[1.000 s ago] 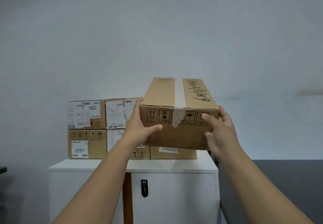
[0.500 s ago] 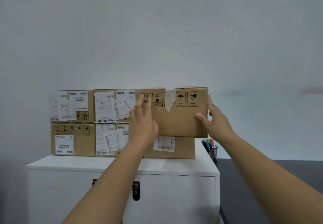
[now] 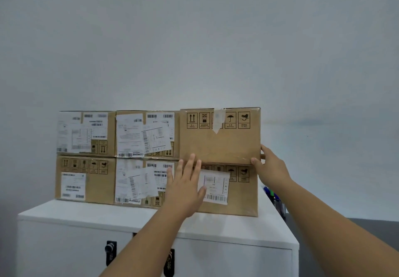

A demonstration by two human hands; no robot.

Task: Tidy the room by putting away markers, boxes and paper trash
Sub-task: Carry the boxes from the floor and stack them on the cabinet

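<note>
- The left hand (image 3: 185, 192) was spread flat and open, holding nothing, its fingertips at the top right box's (image 3: 220, 145) lower edge.
- The right hand's (image 3: 271, 168) grip cupped that box's lower right corner.
- That box sat on the stack on the white cabinet (image 3: 216, 248), flush beside the other boxes (image 3: 116, 158).
- A cup of markers (image 3: 278, 203) stood just right of the stack, near the cabinet's edge.
- Bare wall (image 3: 194, 39) rose behind.
</note>
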